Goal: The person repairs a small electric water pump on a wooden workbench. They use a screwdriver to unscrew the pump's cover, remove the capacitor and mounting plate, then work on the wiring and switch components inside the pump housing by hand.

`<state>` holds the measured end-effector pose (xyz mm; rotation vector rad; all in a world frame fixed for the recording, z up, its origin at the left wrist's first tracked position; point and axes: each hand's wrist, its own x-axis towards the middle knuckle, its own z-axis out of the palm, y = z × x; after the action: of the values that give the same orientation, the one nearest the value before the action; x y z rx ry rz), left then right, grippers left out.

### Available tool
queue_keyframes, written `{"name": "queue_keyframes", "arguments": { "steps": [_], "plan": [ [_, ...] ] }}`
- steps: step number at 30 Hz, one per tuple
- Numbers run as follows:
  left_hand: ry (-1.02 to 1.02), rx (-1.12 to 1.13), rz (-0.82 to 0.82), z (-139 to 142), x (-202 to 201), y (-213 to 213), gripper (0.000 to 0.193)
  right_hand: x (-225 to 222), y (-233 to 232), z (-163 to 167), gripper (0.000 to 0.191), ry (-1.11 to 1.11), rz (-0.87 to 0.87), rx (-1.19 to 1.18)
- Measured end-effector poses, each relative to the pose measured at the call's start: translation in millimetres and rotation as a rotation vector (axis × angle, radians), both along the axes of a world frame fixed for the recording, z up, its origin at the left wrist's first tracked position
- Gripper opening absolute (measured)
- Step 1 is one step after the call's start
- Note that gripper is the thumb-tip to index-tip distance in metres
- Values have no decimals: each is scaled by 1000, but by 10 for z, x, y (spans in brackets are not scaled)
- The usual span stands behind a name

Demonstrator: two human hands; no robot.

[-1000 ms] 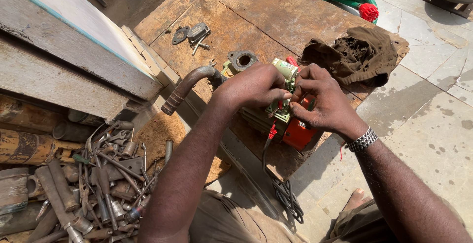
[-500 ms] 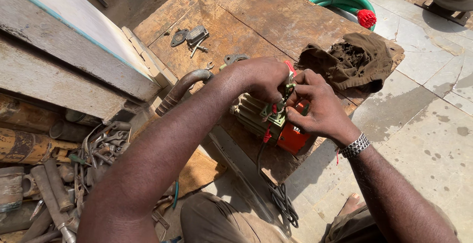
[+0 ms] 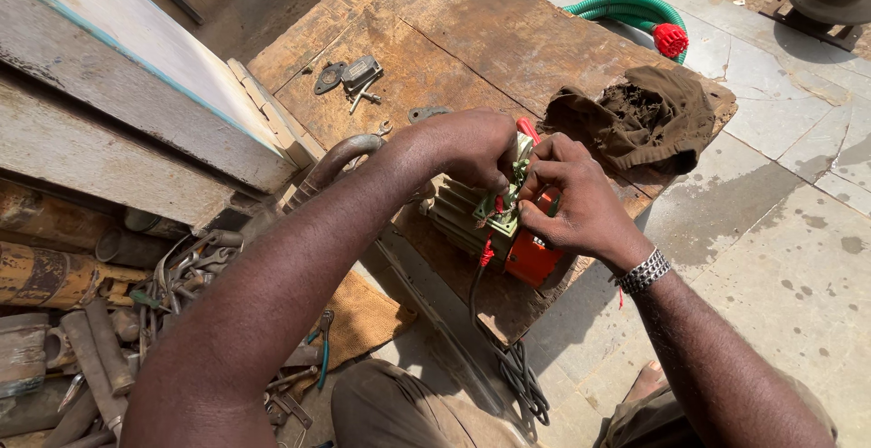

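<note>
Both hands work at the terminal box (image 3: 502,196) on top of a small motor (image 3: 494,230). The left hand (image 3: 472,148) has its grip narrow, fingertips pinched onto the box from the left; the right hand (image 3: 576,203) pinches it from the right, a metal bracelet (image 3: 642,271) on its wrist. The motor, green-ribbed with an orange end, sits at the near edge of the worn wooden desk (image 3: 454,39), its black cable (image 3: 508,357) hanging off. A dirty brown rag (image 3: 640,117) lies just beyond, a green hose (image 3: 631,10) farther back, and scrap pipes (image 3: 82,321) lie at left.
</note>
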<state>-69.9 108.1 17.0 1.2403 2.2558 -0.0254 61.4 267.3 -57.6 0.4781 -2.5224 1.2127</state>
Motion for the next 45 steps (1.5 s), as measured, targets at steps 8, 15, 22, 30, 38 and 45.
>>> {"name": "queue_keyframes", "arguments": {
  "steps": [8,15,22,30,38,45],
  "plan": [
    [-88,-128,45,-58,-69,144,32,-27,0,-4,22,-10,-1,-7],
    [15,-211,-30,-7,9,245,41,-33,10,-28,24,-4,6,-12],
    [126,-303,-89,116,166,221,42,-33,9,-38,24,-12,5,-1],
    [214,-310,-127,222,383,-10,29,-29,-6,-16,24,-15,-6,-2],
    [186,-182,67,168,514,-224,30,-19,-21,-5,21,-10,-17,-11],
    [144,77,194,63,574,-365,22,-15,-22,-11,20,-5,-17,-35]
  ]
}}
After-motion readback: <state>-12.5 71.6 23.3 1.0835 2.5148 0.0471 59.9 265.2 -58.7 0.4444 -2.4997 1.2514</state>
